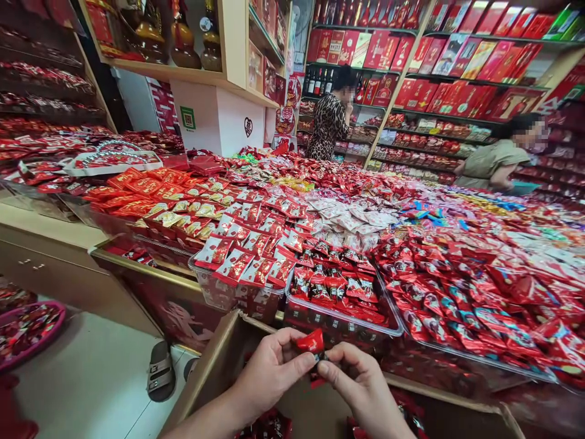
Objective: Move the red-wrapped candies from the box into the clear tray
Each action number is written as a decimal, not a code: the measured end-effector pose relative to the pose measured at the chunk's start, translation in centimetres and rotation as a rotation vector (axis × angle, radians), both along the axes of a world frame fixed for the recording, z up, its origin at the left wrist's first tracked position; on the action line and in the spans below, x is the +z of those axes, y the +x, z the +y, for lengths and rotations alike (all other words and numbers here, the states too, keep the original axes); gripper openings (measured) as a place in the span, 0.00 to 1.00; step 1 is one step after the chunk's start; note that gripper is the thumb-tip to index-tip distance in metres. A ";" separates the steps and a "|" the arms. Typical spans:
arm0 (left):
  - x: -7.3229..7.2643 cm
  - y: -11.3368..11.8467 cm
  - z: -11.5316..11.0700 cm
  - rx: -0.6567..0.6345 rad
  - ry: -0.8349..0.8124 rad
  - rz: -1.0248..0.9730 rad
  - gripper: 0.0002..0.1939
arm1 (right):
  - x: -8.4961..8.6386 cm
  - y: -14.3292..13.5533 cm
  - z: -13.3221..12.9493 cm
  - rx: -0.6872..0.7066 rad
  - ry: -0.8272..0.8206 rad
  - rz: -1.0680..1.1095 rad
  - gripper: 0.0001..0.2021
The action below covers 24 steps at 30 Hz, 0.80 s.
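A small red-wrapped candy (pixel 311 341) is pinched between my two hands over an open cardboard box (pixel 208 350). My left hand (pixel 276 369) grips its red end between thumb and fingers. At the dark lower end, the thumb and fingertips of my right hand (pixel 359 375) are closed on the wrapper. Red candy packets (pixel 269 424) lie in the box below, partly hidden by my forearms. Just beyond my hands stands a clear bin of red and black candies (pixel 338 286), beside another bin of red and white packets (pixel 235 262).
Heaped candies (pixel 457 299) fill the display to the right. A pink basket (pixel 59 317) of candies stands on the floor at left, and a sandal (pixel 161 372) lies near the box. Two people (pixel 326 125) are by the back shelves (pixel 402 91).
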<state>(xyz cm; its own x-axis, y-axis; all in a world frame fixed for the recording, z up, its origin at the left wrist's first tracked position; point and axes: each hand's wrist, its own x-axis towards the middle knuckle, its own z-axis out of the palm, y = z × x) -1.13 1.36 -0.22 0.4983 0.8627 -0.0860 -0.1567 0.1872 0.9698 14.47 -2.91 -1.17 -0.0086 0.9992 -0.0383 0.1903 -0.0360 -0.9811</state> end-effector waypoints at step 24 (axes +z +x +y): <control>-0.4 -0.3 -0.5 0.007 0.216 0.232 0.07 | 7.1 5.8 6.0 -0.288 0.033 -1.041 0.10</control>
<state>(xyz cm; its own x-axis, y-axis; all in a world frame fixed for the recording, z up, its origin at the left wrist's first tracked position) -1.45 0.85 -0.60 0.4811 0.8766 -0.0111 0.0725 -0.0272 0.9970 20.23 3.05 5.95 0.2478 0.9592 0.1357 0.9198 -0.1890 -0.3440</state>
